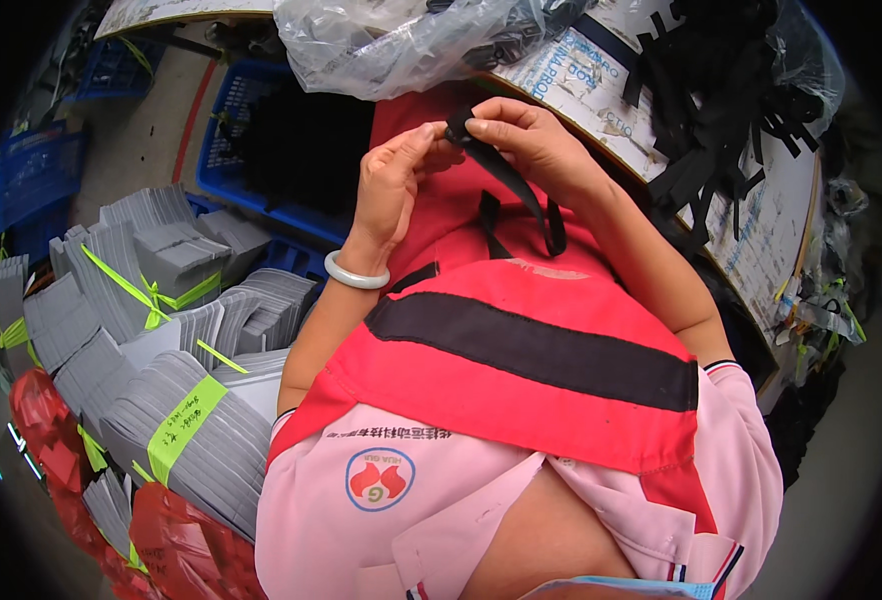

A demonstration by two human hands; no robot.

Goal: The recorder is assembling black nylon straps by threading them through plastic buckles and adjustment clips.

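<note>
Black strap (506,175) pinched between both hands, held over the lap in front of the table (761,230).

Left hand (396,180): fingers narrowed to a pinch on the strap's upper end; pale bangle (354,272) on the wrist. Right hand (526,135): thumb and fingers closed on the same end, touching the left fingertips. Strap: hangs down from the pinch onto the red apron (521,350), lower part looped. Nearby: heap of black strips (721,110) on the table; clear bag (401,40) of dark pieces above the hands; blue crate (261,140) and grey stacks (181,330) tied with green bands at the left. Handling note, as judgement: keep both pinches close together at the end so the limp strap cannot twist, and let the tail hang free of the apron folds.
</note>
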